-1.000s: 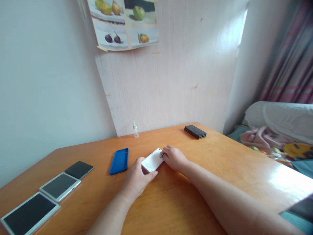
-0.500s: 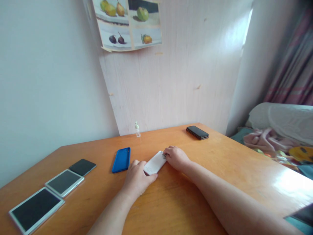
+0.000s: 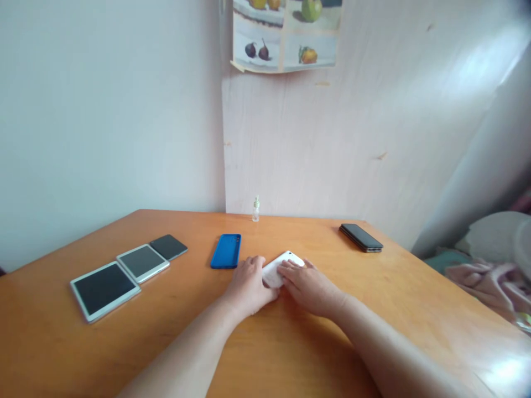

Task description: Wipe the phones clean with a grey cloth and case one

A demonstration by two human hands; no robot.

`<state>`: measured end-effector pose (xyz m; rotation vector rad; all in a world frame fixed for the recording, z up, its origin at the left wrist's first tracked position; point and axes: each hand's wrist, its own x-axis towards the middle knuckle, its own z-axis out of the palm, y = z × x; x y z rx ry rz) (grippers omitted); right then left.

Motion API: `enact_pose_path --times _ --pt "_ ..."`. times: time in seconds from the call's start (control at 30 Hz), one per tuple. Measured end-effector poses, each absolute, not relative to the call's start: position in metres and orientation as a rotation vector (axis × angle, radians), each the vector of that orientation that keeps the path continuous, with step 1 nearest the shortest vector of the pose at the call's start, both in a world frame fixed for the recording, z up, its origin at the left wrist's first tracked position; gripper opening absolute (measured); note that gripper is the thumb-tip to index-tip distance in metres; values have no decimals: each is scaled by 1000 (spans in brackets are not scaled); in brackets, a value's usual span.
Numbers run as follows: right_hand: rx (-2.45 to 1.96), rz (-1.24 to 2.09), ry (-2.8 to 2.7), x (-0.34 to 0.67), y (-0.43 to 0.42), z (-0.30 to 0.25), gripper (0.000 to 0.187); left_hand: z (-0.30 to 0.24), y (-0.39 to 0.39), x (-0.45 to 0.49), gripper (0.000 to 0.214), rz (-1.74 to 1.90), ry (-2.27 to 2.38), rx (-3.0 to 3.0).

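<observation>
Steadying looks like the step in hand: left hand (image 3: 249, 284) is gripping the white phone (image 3: 272, 272), right of and nearer than the blue case (image 3: 226, 252). Right hand's (image 3: 312, 286) fingers are lying across it, can't tell if grasping. Next move's probably needing that left grip firm.

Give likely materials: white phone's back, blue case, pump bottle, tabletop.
White phone: smooth, even white back; plastic, glass or coated metal, can't tell.
Blue case: probably silicone or plastic; one solid colour, raised rim.
Pump bottle: see-through body, clear plastic or glass; pale top likely plastic.
Tabletop: varnished wood or wood-look laminate; orange-brown, glossy, bright glare lower right.
</observation>
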<state>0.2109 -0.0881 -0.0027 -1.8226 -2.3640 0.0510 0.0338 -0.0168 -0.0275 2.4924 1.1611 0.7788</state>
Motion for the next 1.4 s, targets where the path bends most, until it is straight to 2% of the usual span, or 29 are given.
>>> enact_pose_path --times 0.13,0.37,0.57,0.8,1.0,1.23,1.4 --pt "-2064 67 -2210 224 -83 -3 46 -27 -19 36 44 784 1148 2452" --pt "-1615 385 -2424 197 -96 4 50 -28 -19 36 41 784 1148 2468" --pt "-2115 158 -2086 236 -75 -12 56 -27 -19 38 50 755 1174 2523" --pt "-1602 417 -2370 200 -91 -1 51 -25 -22 38 47 754 1191 2518" --pt "-2051 195 -2046 238 -69 -17 57 -24 -22 39 59 715 1206 2522" --pt "-1698 276 -2373 204 -79 -9 52 -29 -20 40 61 787 1191 2484" --pt "-2101 94 -2112 231 -67 -16 53 -28 -19 41 70 739 1197 2518"
